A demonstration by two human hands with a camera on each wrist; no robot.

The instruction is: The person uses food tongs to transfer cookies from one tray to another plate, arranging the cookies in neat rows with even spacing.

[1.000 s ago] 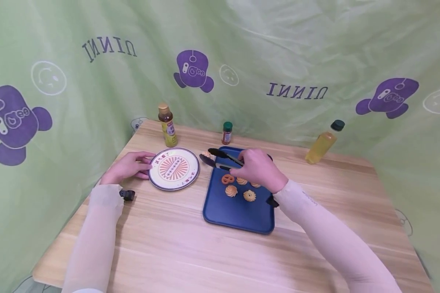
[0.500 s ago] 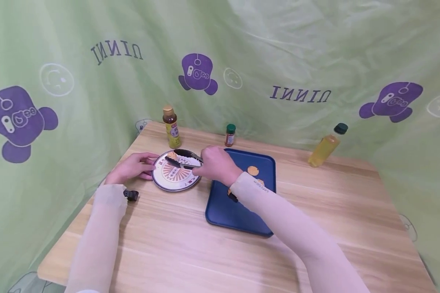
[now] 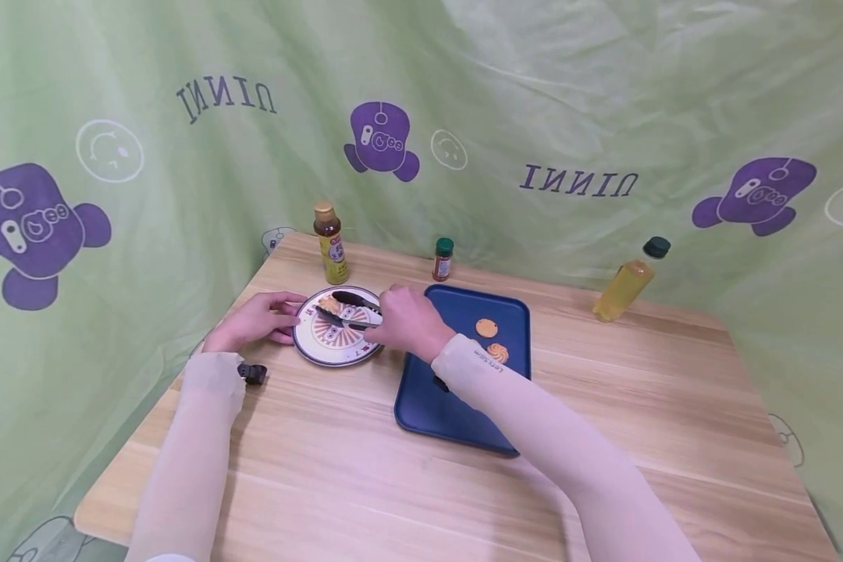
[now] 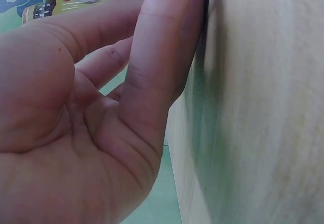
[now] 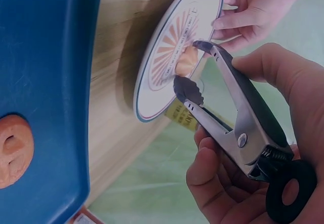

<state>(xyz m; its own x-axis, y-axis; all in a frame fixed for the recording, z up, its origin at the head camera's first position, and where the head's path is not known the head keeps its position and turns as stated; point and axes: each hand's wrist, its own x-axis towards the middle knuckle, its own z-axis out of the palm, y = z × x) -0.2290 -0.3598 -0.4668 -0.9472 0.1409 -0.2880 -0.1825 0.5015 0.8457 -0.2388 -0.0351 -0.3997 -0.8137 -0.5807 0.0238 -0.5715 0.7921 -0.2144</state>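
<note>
My left hand [image 3: 256,320] holds the left rim of a round white plate [image 3: 309,343] printed with a red sunburst. In the right wrist view, its fingertips touch the plate's edge. My right hand [image 3: 410,318] grips metal tongs [image 5: 243,107] with black tips, which reach over the plate. A swirled cookie [image 5: 186,62] lies on the plate between the spread tips. To the right stands a blue tray [image 3: 457,425] with a round cookie [image 3: 486,328] and a swirled cookie [image 3: 497,353] in sight; my right arm covers part of it. The right wrist view shows a pretzel [image 5: 14,150] on the tray.
A yellow-labelled bottle [image 3: 333,254] stands behind the plate. A small green-capped jar [image 3: 443,261] is behind the tray. At the back right is a bottle of yellow liquid [image 3: 625,289]. A green curtain [image 3: 478,101] hangs behind the wooden table [image 3: 323,460].
My right hand has carried the tongs and cookie leftward from the tray to the plate. The tong tips have since spread around the cookie. My left hand has stayed at the plate's rim.
</note>
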